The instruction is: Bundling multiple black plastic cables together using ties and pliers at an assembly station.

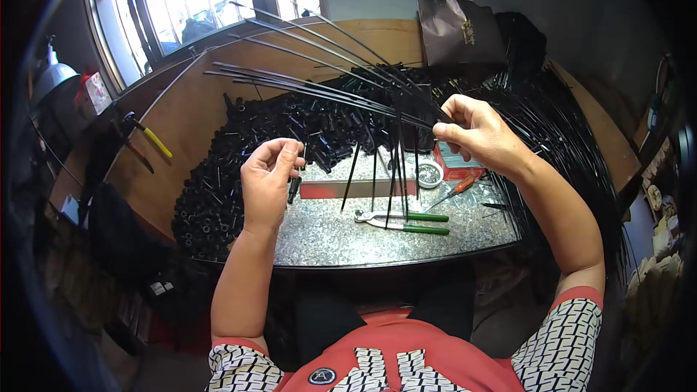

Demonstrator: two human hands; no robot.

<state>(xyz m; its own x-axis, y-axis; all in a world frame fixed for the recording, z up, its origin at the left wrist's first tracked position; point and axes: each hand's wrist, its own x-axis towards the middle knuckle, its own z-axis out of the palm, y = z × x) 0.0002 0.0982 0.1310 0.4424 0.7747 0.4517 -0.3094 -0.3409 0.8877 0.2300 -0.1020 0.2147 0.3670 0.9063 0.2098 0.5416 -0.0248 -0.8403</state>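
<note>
My right hand (479, 134) is closed on a fanned bundle of long, thin black umbrella ribs (377, 107). The ribs reach out to the upper left, and shorter black struts dangle from them over the table. Held apart from the bundle, my left hand (267, 178) has its fingers curled and thumb pressed to the index finger. What those fingers hold, if anything, is hard to see; a short black piece shows just beneath them. Below the dangling struts lie pincers (425, 229) with green handles. Behind these sits a long, low block (356, 189) with a reddish front.
A large heap of short black tubular parts (210, 199) covers the table's left and back. Many long black rods (573, 152) lie at the right. A small white dish (422, 183), a red box (459, 167) and an orange screwdriver (462, 185) are near my right hand. Yellow-handled pliers (157, 142) hang at left.
</note>
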